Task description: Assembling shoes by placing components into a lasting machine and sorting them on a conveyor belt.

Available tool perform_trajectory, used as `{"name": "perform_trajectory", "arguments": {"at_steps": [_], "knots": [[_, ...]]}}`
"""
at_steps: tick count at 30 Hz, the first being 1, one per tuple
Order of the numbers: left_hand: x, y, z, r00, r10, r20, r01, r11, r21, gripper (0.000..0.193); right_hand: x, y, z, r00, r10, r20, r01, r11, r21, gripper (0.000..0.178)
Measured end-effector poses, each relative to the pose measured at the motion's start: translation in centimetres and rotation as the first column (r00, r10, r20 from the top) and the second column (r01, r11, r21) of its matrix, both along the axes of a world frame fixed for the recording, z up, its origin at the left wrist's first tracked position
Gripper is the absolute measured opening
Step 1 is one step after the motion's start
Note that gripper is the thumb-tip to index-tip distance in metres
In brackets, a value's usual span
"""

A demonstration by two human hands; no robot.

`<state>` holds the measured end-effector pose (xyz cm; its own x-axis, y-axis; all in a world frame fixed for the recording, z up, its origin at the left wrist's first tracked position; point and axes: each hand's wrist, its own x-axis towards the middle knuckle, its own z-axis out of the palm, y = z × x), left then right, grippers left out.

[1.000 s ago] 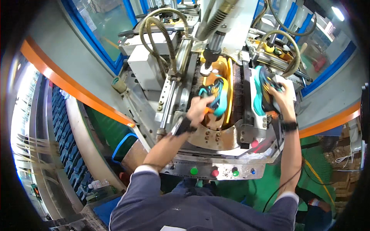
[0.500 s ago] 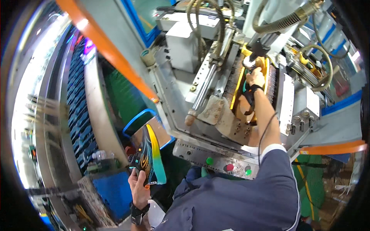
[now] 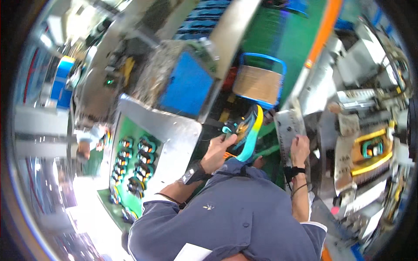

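Firstly, at far left, a green tray (image 3: 135, 133) with a pale metal border (image 3: 183, 131), bearing two rows of black-and-teal shoes (image 3: 146, 157), blurred toward the near end. Farther right and beyond, a box with a blue face (image 3: 187, 82).

Near the middle, in front of the body, the left hand (image 3: 214, 154), dark band at the wrist: fingers wrapped around one end of a shoe (image 3: 249, 135), thumb on top. Shoe tipped on edge in midair, touching the palm side and reaching away to the right, with a yellow-to-teal sole turned rightward. Beyond it, a blue-framed stand (image 3: 259, 82) with a brown board.

Next, the right hand (image 3: 300, 150), no shoe in its grasp, fingers loosely curled beside a metal panel (image 3: 289, 128); impossible to tell whether touching.

At far right, a machine with a yellow-edged bed (image 3: 373, 172), apparently holding a second shoe (image 3: 372, 149).

As for progress, seemingly partway: one shoe clear of the machine but not yet set down, another in the bed.
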<state>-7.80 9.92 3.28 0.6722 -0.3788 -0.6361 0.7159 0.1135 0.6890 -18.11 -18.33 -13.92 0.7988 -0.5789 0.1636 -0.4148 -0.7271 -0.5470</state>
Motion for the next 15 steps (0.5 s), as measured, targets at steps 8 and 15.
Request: {"name": "perform_trajectory", "arguments": {"at_steps": [8, 15], "knots": [[-3.0, 12.3, -4.3, 0.881, 0.472, 0.017, -0.47, 0.873, 0.129, 0.038, -1.0, -1.2, -4.3, 0.994, 0.112, -0.001, -0.112, 0.99, -0.086, 0.018], [0.1, 30.8, -12.4, 0.503, 0.83, 0.242, -0.858, 0.445, 0.257, 0.035, 9.4, -0.5, 5.4, 0.946, 0.093, 0.31, -0.165, 0.963, 0.215, 0.02]]}}
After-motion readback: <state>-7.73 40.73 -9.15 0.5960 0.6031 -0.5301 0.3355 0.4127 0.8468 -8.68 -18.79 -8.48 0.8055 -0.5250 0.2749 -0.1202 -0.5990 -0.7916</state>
